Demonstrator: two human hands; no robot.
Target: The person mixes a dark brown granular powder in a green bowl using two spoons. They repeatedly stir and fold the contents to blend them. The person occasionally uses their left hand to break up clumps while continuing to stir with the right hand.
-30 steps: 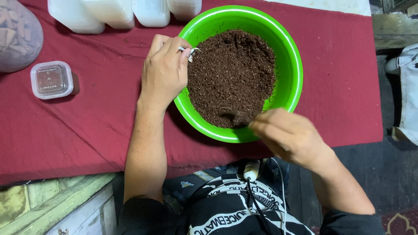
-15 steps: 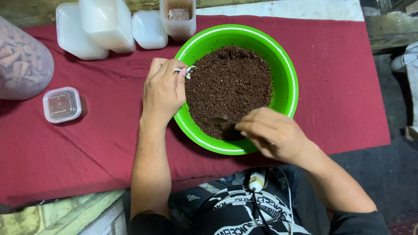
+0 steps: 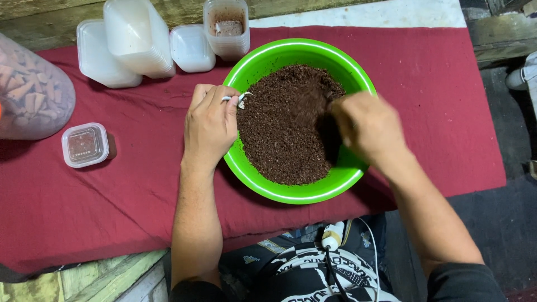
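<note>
Bench: a bench covered by a red cloth (image 3: 436, 100) carries everything; the person sits at its near edge.
Green bowl: the round green bowl (image 3: 254, 67) sits in the middle of the cloth, between the two hands, and is about half filled.
Brown mix: a dark brown crumbly mix (image 3: 279, 140) fills the bowl, heaped somewhat higher toward the far right side.
Clear jar: a large clear jar (image 3: 31, 92) of pale chunks lies at the left edge, well apart from the bowl.
Stacked tubs: a stack of white plastic tubs (image 3: 134, 33) lies tilted at the far edge, with flat lids beside it and one upright tub (image 3: 226, 25) holding a little brown mix just behind the bowl.
Right hand: the right hand (image 3: 369, 128) is over the right side of the bowl, blurred, fingers curled downward into the mix; whether they are closed on a spoon or on the mix itself cannot be told.
Left hand: the left hand (image 3: 211, 126) rests on the bowl's left rim, fingers folded closed over it, pinning a small white scrap against the edge.
Small box: a small lidded clear box (image 3: 85, 145) sits alone on the cloth, left of the left forearm.
Doing it well: judging by the heap, stirring should reach down and across, turning the mix evenly, while the left hand holds the rim firmly so the bowl neither slides nor tips.
</note>
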